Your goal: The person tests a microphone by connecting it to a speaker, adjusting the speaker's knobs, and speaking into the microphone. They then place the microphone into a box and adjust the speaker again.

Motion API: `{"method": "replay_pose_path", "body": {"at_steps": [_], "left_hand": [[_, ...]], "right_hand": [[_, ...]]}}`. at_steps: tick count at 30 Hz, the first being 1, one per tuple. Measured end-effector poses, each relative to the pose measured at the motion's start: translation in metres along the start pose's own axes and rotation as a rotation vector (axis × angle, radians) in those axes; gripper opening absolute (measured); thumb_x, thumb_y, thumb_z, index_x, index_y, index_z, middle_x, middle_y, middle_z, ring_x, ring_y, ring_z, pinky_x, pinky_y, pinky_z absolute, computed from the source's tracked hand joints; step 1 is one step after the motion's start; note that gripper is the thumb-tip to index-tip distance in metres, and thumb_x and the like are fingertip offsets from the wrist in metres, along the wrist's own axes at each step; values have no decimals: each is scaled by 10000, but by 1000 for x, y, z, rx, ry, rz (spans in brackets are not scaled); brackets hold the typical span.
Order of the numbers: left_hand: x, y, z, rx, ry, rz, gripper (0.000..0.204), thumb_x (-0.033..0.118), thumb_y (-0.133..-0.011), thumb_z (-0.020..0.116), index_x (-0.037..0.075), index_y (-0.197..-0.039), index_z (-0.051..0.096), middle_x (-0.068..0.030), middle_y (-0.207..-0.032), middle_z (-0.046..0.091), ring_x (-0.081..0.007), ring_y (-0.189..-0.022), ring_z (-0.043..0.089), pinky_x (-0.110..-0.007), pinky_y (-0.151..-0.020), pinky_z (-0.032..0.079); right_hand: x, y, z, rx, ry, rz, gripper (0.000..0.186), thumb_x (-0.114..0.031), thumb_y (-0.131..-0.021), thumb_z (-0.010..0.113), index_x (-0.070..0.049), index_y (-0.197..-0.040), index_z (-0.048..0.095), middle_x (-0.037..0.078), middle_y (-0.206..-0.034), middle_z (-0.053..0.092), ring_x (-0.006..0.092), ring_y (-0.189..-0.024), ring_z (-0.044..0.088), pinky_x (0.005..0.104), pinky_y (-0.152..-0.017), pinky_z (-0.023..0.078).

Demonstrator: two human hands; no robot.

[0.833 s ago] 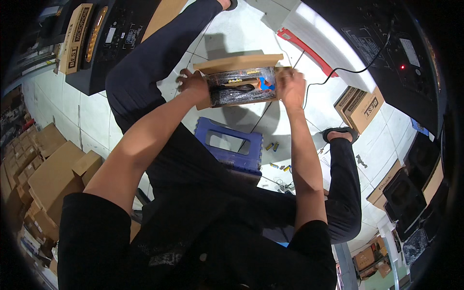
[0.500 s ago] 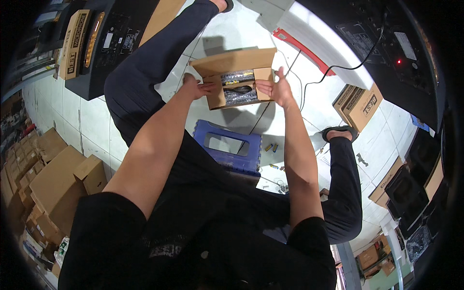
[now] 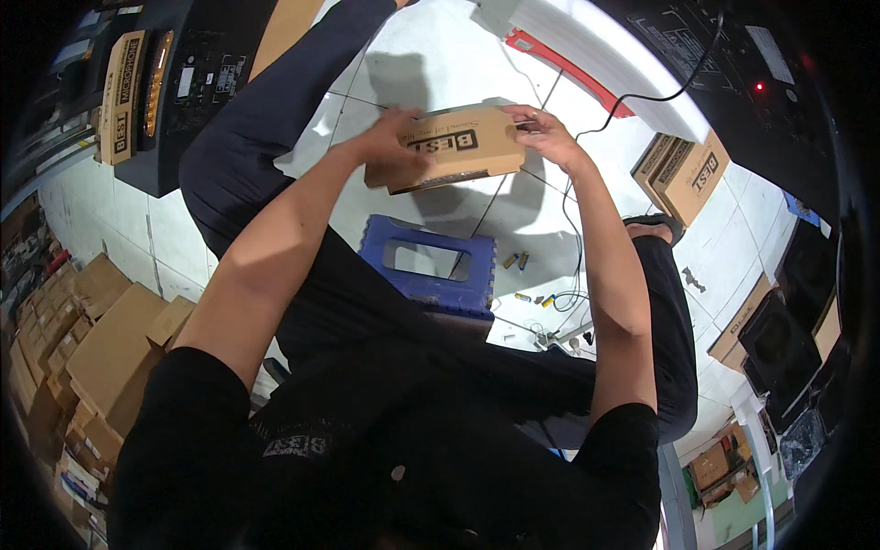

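A brown cardboard box (image 3: 469, 158) with dark printing on its lid is in front of me, tilted, above the white tiled floor. The lid is folded down over it, and a thin dark strip of the contents shows along the near edge. My left hand (image 3: 392, 142) grips the left end, thumb across the lid. At the far right corner, my right hand (image 3: 547, 139) is closed on the box, some fingertips hidden behind it. A blue plastic stool (image 3: 431, 286) stands on the near side of the box.
Several small batteries (image 3: 522, 261) and a thin cable lie right of the stool. Two printed cartons (image 3: 683, 179) stand at the right. Black speaker cabinets (image 3: 206, 82) rise at the far left and far right. Stacked brown cartons (image 3: 119, 353) fill the left side.
The lid has come down over the wrapped items that showed inside. Both hands have shifted from the inner side flaps to the box's ends.
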State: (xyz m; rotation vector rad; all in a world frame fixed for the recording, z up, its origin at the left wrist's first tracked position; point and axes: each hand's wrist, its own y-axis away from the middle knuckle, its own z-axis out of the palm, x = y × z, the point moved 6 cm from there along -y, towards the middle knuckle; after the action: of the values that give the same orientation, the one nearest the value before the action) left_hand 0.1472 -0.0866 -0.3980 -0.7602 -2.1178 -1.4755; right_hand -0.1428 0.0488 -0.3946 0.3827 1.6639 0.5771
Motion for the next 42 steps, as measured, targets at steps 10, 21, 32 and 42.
{"method": "replay_pose_path", "body": {"at_steps": [10, 21, 32, 42], "left_hand": [[27, 24, 40, 66, -706, 65, 1427, 629, -590, 903, 244, -1678, 62, -336, -1644, 186, -540, -1507, 234, -670, -1198, 239], [29, 4, 55, 190, -878, 30, 1362, 633, -660, 847, 257, -1678, 25, -364, -1605, 211, -578, -1458, 276, -723, -1147, 277], [5, 4, 74, 358, -827, 66, 1329, 646, -706, 819, 247, -1676, 2, -362, -1639, 123, -572, -1517, 116, -744, -1192, 75], [184, 148, -90, -64, -520, 197, 1293, 530, -521, 978, 136, -1601, 386, -253, -1466, 460, -400, -1389, 463, -477, -1185, 353]], "right_hand": [[3, 14, 47, 195, -640, 244, 991, -476, -914, 777, -92, -1635, 215, 279, -1504, 485, 363, -1385, 516, 446, -1112, 481], [-49, 8, 46, 7, 946, -85, 1040, 15, -633, 829, -222, -1541, 379, 191, -1665, 194, 398, -1460, 402, 507, -1218, 393], [-38, -23, 59, -56, 1125, 53, 1316, -153, -503, 996, -293, -1587, 264, 244, -1685, 100, 456, -1436, 413, 531, -1154, 447], [-99, 218, -14, -317, 897, 146, 788, -396, -834, 801, -119, -1492, 467, 241, -1218, 647, 434, -1154, 638, 523, -1035, 478]]}}
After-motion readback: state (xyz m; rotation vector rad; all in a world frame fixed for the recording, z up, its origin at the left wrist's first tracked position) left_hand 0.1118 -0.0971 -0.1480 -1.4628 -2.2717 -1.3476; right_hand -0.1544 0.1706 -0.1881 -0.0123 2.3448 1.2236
